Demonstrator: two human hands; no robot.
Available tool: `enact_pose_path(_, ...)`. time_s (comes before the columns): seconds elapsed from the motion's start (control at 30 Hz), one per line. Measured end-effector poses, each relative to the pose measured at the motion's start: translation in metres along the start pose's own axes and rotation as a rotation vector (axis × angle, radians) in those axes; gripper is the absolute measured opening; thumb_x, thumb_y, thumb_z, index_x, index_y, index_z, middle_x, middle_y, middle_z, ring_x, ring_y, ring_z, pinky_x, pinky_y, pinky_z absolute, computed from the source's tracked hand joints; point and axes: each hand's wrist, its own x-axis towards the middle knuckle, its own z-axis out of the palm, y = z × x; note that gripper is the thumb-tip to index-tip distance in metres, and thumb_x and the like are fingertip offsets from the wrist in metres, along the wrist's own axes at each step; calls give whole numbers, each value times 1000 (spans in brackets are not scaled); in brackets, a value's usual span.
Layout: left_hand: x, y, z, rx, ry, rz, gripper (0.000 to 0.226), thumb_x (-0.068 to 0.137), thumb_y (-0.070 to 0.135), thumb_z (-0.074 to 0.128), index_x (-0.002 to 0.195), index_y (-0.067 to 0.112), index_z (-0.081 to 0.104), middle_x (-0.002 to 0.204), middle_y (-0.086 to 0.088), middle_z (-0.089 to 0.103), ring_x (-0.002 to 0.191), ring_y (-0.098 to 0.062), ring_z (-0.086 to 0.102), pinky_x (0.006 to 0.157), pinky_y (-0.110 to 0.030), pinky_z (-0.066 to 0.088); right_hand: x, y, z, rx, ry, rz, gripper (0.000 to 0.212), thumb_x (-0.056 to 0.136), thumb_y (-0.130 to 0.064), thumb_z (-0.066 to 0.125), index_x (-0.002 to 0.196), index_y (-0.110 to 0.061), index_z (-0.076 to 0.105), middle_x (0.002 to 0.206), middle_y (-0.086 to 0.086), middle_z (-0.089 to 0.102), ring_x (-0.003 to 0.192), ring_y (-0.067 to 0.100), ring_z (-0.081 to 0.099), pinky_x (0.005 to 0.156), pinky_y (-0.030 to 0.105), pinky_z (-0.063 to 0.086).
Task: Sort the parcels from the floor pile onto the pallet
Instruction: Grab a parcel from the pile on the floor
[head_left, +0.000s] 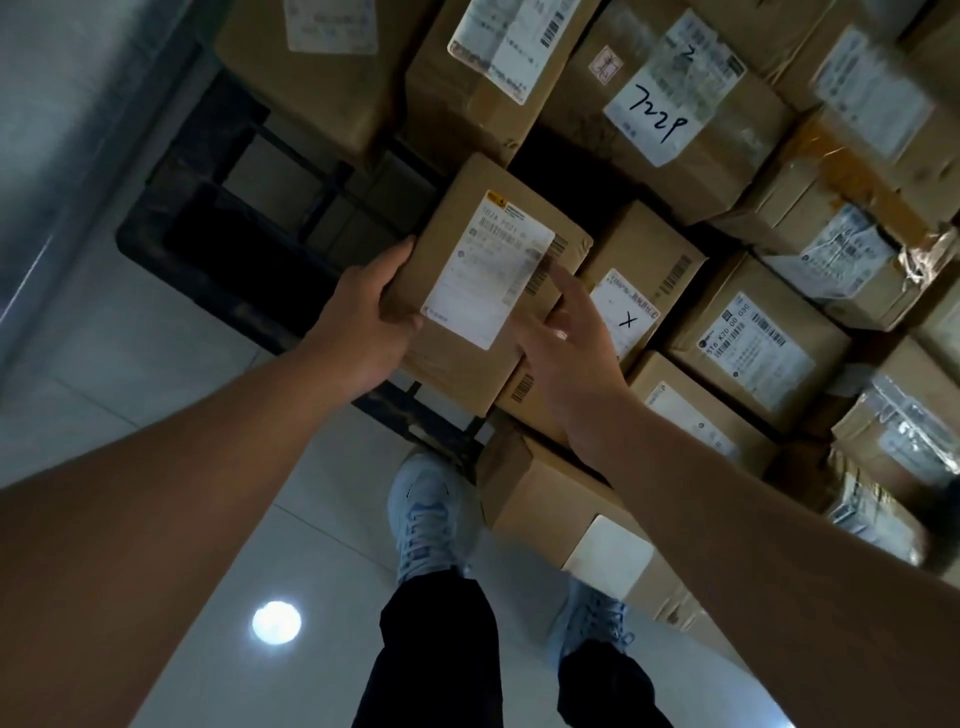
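Observation:
A brown cardboard parcel (467, 322) with a white shipping label sits over the near edge of the black plastic pallet (218, 234). My left hand (363, 322) grips the parcel's left side, thumb on top and fingers underneath. My right hand (566, 332) hovers over the parcel's right edge with fingers straight, the index fingertip touching the label near its barcode. Many other taped brown parcels fill the pallet to the right, among them one marked "7229" (670, 119) and one marked "X" (639, 291).
The pallet's left part shows bare black grid slats. A tall parcel (550, 499) stands on the pale tiled floor (130, 364) by my light shoes (431, 514). A grey wall runs along the left. A lamp reflection glares on the tiles.

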Motion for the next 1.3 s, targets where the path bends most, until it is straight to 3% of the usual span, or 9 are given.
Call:
enact_pose_path(0.13,4,-2,2,-21,0,-19,81,100,14,65,160,49,21,158,3,37,137,-12,40,109,-34,36,5,-1,1,-71,23,4,71,101,-32,64,161,-46,29,138,0,52,90,4,61,46,7,45)
enact_pose_path(0.3,4,-1,0,6,-8,-10,81,100,17,66,160,49,22,160,5,36,141,-14,39,114,-36,36,6,-4,0,-168,45,-21,72,99,-36,59,159,-56,25,132,-2,42,97,11,57,66,23,50)
enact_pose_path(0.47,5,7,-1,117,21,-17,82,99,20,68,161,45,21,160,4,40,142,-18,43,116,-39,39,6,-10,5,-356,38,-30,78,101,-32,53,163,-52,12,130,-1,36,90,11,51,66,23,45)
enact_pose_path(0.57,4,11,1,229,76,-6,84,97,22,72,161,42,22,156,1,44,139,-22,46,110,-38,41,3,-19,10,-657,57,-94,79,98,-33,56,166,-34,15,139,5,30,113,23,43,95,39,48)
enact_pose_path(0.63,4,15,0,317,113,5,85,94,24,74,161,40,25,153,-3,46,136,-26,48,104,-38,42,0,-23,11,-963,91,-271,73,97,-35,60,161,-23,28,150,8,26,132,31,37,110,47,45)
enact_pose_path(0.7,5,20,-1,393,142,8,84,92,26,77,160,39,29,150,-6,47,133,-29,50,101,-42,46,-1,-20,12,-1121,31,-402,76,98,-37,62,163,-19,27,164,7,16,150,32,24,120,48,39)
enact_pose_path(0.83,2,28,4,480,195,-28,77,92,25,76,156,38,37,142,-8,51,127,-34,54,96,-50,53,0,-12,14,-1138,-15,-415,86,99,-36,63,166,-16,13,171,6,8,159,29,9,125,50,31)
enact_pose_path(1.0,-9,39,10,616,249,-43,80,94,28,75,159,35,29,145,-11,46,128,-38,52,98,-57,52,-3,-14,13,-1125,-70,-392,90,100,-36,62,167,-17,5,175,6,-1,162,31,0,128,51,18)
enact_pose_path(1.3,-81,91,-1,653,318,169,58,101,33,62,153,24,41,136,-11,57,116,-33,60,87,-46,53,-70,-48,-19,-1049,-50,-545,71,101,-37,58,163,-22,27,170,8,20,154,34,27,122,53,34)
